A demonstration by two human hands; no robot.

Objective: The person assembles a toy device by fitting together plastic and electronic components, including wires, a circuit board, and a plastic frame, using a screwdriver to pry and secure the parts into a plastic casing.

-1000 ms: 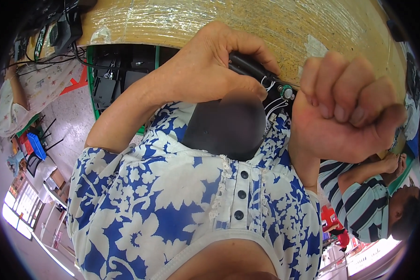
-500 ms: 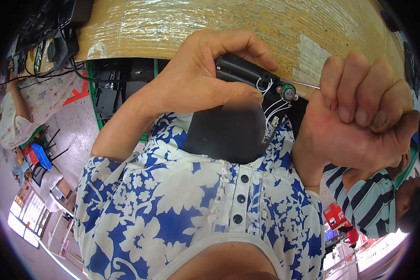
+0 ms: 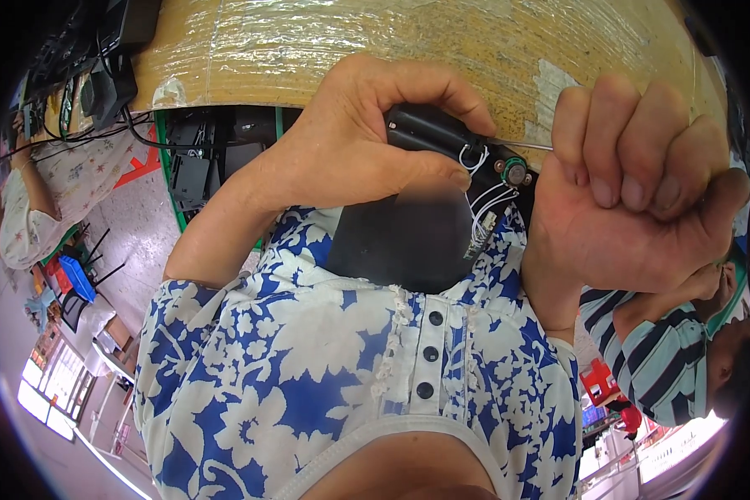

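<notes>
My left hand (image 3: 362,137) is closed around a black plastic housing (image 3: 429,129), thumb on the near side and fingers on the far side. At the housing's right end sits a round, green-rimmed metal part (image 3: 515,172). Thin white wires (image 3: 477,202) loop from the housing, and a small white connector (image 3: 489,222) hangs by them. A fist is made by my right hand (image 3: 633,187), from which a thin metal screwdriver shaft (image 3: 532,147) points left to the housing's far right edge. The fist hides the handle, and where the tip touches cannot be made out.
A plastic-wrapped table (image 3: 292,50) spans the far side. Black devices with cables (image 3: 108,87) stand at its left end. Below its edge, a green-edged crate (image 3: 162,158) holds black parts. One person in a striped shirt (image 3: 650,358) is at right, another person's patterned sleeve (image 3: 37,229) at left.
My right fist and the screwdriver have shifted a little left and away from me, along the housing's far edge. The left hand keeps its hold almost unmoved.
</notes>
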